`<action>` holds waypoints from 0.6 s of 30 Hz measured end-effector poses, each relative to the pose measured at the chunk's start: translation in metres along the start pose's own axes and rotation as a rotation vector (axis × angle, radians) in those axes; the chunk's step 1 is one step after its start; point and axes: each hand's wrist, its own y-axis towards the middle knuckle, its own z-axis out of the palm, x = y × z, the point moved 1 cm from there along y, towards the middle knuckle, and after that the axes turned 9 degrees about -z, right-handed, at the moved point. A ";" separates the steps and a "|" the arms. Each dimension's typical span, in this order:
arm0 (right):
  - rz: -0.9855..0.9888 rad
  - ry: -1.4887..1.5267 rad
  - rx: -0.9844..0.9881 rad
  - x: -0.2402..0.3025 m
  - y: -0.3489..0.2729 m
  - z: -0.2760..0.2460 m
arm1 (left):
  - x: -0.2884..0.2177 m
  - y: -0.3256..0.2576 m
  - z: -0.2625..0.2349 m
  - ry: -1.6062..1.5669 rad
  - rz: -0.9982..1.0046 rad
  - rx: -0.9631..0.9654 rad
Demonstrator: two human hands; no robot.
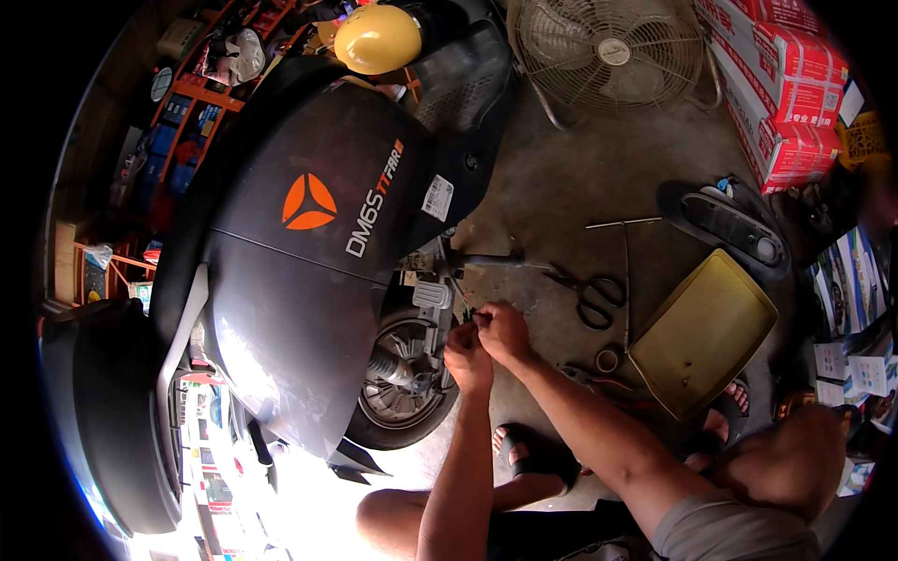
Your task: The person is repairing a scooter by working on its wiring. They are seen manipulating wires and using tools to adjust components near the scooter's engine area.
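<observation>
My left hand (468,359) and my right hand (502,333) meet beside the rear wheel of a dark grey scooter (290,252). Both are closed in a pinch, fingertips nearly touching. Thin wires (465,297) run down from the scooter's underside into my fingers; their ends are hidden there. Just above my left hand is a ribbed grey footrest (432,295). The wheel (407,369) and its shock absorber (391,366) show to the left of my left wrist.
Black-handled scissors (596,297), a T-handle wrench (626,271), a tape roll (608,359) and pliers (608,381) lie right of my hands. Beyond them are a yellow tray (706,332) and a black cover (730,229). A floor fan (613,51) and red-and-white boxes (781,93) stand farther off.
</observation>
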 end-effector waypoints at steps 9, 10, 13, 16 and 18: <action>-0.130 0.107 0.026 -0.012 0.008 -0.002 | 0.003 0.016 -0.008 -0.061 -0.089 0.094; -0.113 0.195 0.059 -0.014 0.009 -0.002 | 0.003 0.016 -0.007 -0.103 -0.121 0.096; 0.030 0.422 0.191 -0.021 0.011 -0.001 | 0.003 0.018 -0.003 -0.430 -0.275 0.149; 0.102 0.623 0.247 -0.028 0.013 0.002 | 0.002 0.018 -0.004 -0.509 -0.396 0.146; 0.239 0.735 0.277 -0.031 0.013 0.004 | 0.001 0.014 -0.001 -0.553 -0.406 0.092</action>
